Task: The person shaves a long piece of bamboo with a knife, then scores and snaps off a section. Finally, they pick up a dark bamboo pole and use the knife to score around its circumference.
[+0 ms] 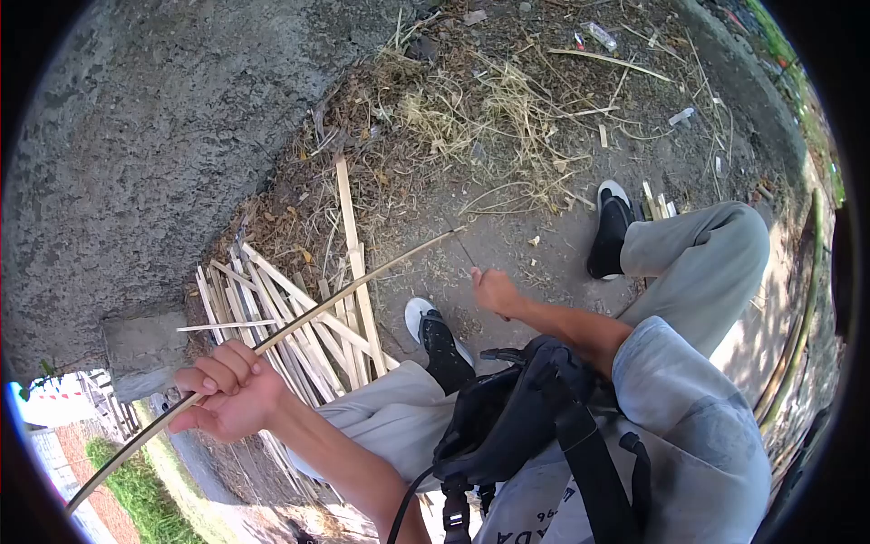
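My left hand [234, 392] is closed around a long, thin bamboo strip [362, 279]. The strip bends down past my wrist at the lower left and reaches up to the right. In my right hand [497, 295] is a knife [466, 251] with a thin dark blade; its handle is mostly hidden in my fist. The blade crosses the strip's far end and appears to touch it. Below the strip, a pile of split bamboo slats [281, 313] lies on the ground beside my left foot.
A rough concrete wall [172, 154] stands at the left. Pale shavings [507, 113] and dry leaves cover the ground ahead. My sandalled feet are on the dirt, and a black bag [507, 417] hangs at my waist. Long poles [797, 335] lie at the right.
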Available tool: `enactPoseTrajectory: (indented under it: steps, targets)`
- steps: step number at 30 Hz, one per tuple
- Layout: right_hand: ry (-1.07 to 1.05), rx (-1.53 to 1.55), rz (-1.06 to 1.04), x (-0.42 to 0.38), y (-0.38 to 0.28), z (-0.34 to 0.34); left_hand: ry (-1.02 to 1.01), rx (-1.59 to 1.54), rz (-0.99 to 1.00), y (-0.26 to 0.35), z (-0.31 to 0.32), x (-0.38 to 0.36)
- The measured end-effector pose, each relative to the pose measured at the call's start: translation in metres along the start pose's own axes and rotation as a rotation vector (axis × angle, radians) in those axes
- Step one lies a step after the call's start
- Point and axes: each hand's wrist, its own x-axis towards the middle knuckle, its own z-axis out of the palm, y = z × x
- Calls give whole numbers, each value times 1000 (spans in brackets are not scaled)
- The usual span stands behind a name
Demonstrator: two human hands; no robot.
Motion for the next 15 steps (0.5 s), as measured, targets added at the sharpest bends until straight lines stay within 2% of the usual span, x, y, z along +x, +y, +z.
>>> enactPoseTrajectory:
  steps: [1,3,6,9,11,15]
  targets:
    - [-18,-15,83,7,12,-5,-50,-38,-14,-2,1,1]
    - [14,-51,118,11,31,-3,-36,-6,15,-8,10,2]
    - [178,-69,-178,11,18,13,63,75,40,-10,20,3]
    - [133,-38,-37,28,49,29,91,40,42,-7,5,10]
    - [108,-125,19,24,76,14,135,62,48,-6,0,11]
    - [105,-188,90,17,79,6,267,196,98,-9,10,10]
